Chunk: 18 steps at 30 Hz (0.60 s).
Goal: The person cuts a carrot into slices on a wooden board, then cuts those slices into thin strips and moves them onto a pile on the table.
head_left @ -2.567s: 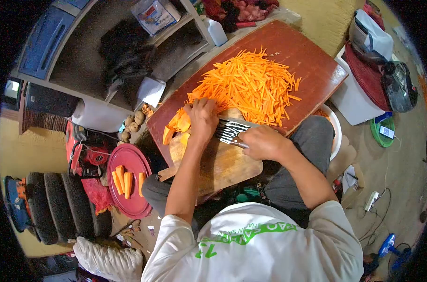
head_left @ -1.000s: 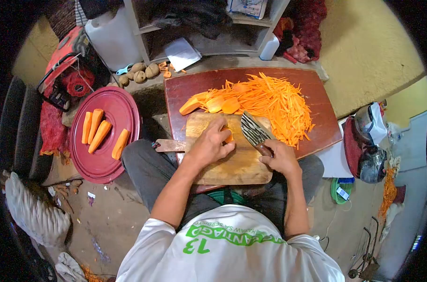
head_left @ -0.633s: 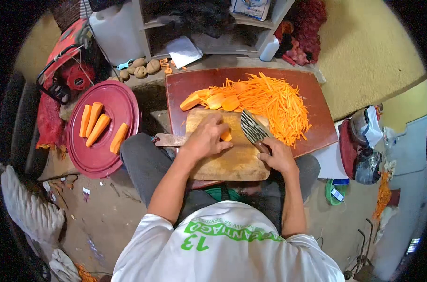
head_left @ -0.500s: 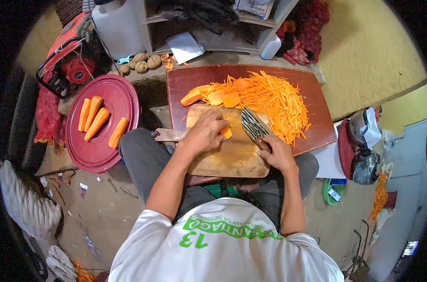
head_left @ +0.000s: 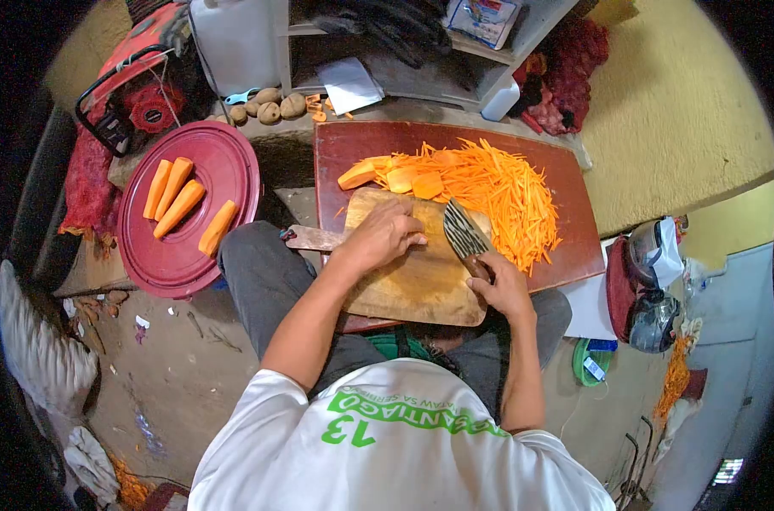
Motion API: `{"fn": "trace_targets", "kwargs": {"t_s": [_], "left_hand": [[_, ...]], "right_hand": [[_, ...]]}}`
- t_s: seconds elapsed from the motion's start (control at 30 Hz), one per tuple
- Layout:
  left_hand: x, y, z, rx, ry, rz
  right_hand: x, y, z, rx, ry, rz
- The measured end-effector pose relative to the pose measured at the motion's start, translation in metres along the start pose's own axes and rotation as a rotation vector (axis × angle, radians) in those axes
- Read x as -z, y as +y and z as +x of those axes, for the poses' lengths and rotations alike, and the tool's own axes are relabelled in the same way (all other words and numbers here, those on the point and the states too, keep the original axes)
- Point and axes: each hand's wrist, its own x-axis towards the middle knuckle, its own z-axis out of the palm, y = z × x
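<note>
My left hand [head_left: 389, 233] rests on the upper left of the wooden cutting board [head_left: 417, 294], its fingers curled; what lies under them, if anything, is hidden. In my right hand [head_left: 501, 285] is a knife [head_left: 465, 234] with a striped blade, held by its handle over the board's right side, blade pointing up and left. Beyond the board lies a heap of shredded carrot [head_left: 506, 196] on the red-brown table [head_left: 574, 247]. Flat carrot slices [head_left: 414, 180] and a carrot chunk [head_left: 357, 175] sit at the heap's left end.
Several peeled carrots [head_left: 181, 210] lie on a round red lid [head_left: 136, 247] at the left. Potatoes [head_left: 268, 112] line the ledge below a shelf [head_left: 387, 77]. A green container [head_left: 584, 366] stands on the floor at the right, below some helmets [head_left: 653, 319].
The orange piece visible at my left fingertips before no longer shows. My right hand and the knife have shifted slightly, and the whole view has moved a little.
</note>
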Motion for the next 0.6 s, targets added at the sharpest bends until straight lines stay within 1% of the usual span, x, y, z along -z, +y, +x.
{"fn": "trace_targets", "kwargs": {"t_s": [0.1, 0.2, 0.33, 0.43, 0.5, 0.53, 0.6], "left_hand": [[0.002, -0.004, 0.004, -0.011, -0.037, -0.029], [0.0, -0.009, 0.007, -0.002, -0.055, -0.065], [0.0, -0.015, 0.01, 0.044, -0.079, -0.12], [-0.001, -0.014, 0.01, -0.013, 0.009, -0.147], [0.001, -0.004, 0.008, 0.056, 0.1, -0.133], [0.002, 0.002, 0.008, 0.091, 0.146, -0.127], [0.003, 0.0, 0.005, 0.075, 0.12, -0.086]], "right_hand": [[-0.006, 0.004, -0.001, 0.006, 0.046, -0.003], [-0.014, 0.01, -0.004, 0.058, 0.122, 0.014], [-0.018, 0.004, -0.012, 0.053, 0.147, -0.031], [-0.024, -0.002, -0.02, 0.061, 0.198, -0.08], [-0.027, -0.008, -0.026, 0.048, 0.22, -0.122], [-0.026, -0.011, -0.029, 0.056, 0.222, -0.086], [-0.026, -0.013, -0.035, 0.033, 0.194, -0.104]]}}
